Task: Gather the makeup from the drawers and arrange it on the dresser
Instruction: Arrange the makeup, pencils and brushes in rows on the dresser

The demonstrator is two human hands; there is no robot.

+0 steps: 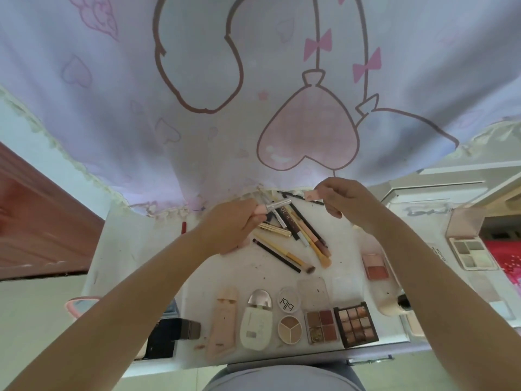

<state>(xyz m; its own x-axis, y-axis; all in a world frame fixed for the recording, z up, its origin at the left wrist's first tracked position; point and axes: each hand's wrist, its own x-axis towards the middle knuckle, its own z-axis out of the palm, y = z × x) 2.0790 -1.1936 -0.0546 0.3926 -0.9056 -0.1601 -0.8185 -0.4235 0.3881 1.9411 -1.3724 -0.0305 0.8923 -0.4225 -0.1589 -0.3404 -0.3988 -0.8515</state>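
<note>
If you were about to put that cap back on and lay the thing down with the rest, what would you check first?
1. Left hand grips the pink and silver tube: ok.
2. Right hand pinches the pink cap: ok.
3. Cap and tube lined up: not ok, they are apart.
4. Tube tip clean or wound down: cannot tell, too small.
5. Bare spot on the dresser top to the left of the pile of pencils and brushes: ok.
6. Front row, including the nine-pan eyeshadow palette, lies clear of both hands: ok.
</note>
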